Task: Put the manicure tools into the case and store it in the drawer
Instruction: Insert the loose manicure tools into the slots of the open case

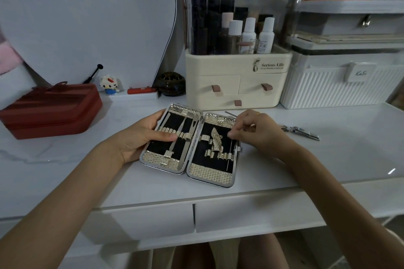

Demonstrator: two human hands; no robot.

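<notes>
Case [190, 145] lies open near the desk [65, 170] front edge, partly filled; my left hand [142, 137] grips its left half, my right hand [255, 131] pinches a thin tool into the right half; clippers [300, 132] remain outside, drawer [251, 212] closed.
</notes>
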